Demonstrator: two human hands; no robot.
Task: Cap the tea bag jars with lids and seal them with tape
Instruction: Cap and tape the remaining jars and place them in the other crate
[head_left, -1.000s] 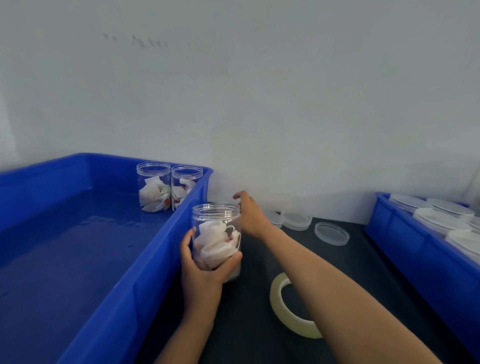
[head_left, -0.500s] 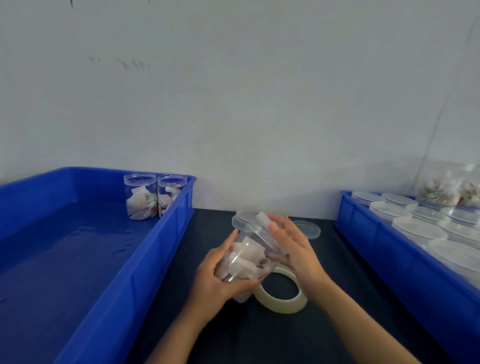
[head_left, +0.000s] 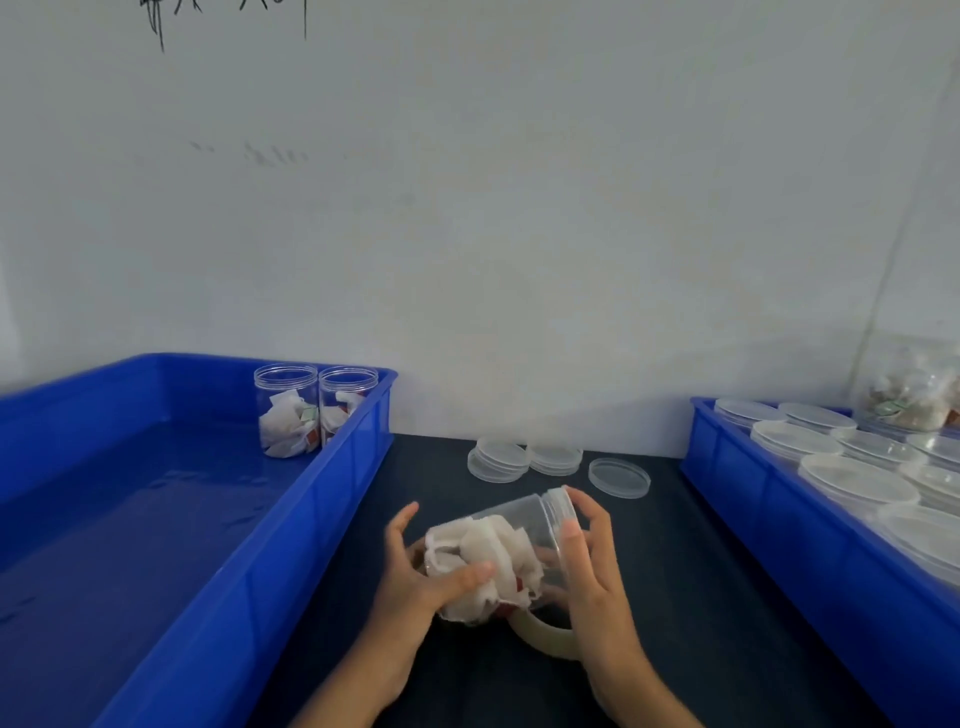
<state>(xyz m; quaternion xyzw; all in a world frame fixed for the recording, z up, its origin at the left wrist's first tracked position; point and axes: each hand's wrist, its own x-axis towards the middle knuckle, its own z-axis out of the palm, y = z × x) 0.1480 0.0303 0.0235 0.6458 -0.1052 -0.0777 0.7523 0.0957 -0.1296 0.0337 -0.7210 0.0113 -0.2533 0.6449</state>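
A clear jar full of white tea bags lies tilted on its side above the dark table, its mouth pointing up and right. My left hand grips its base end, thumb across the front. My right hand curls round the clear lid sitting on the jar's mouth. A roll of clear tape lies on the table just under the jar, partly hidden by my hands. Two uncapped tea bag jars stand in the far right corner of the left blue bin.
Two short stacks of spare lids and a single lid lie at the table's back by the wall. The right blue bin holds several capped containers. A clear bag of tea bags sits behind it.
My right hand fetched a lid from the back of the table and brought it onto the jar. The jar came away from the left bin and tipped onto its side.
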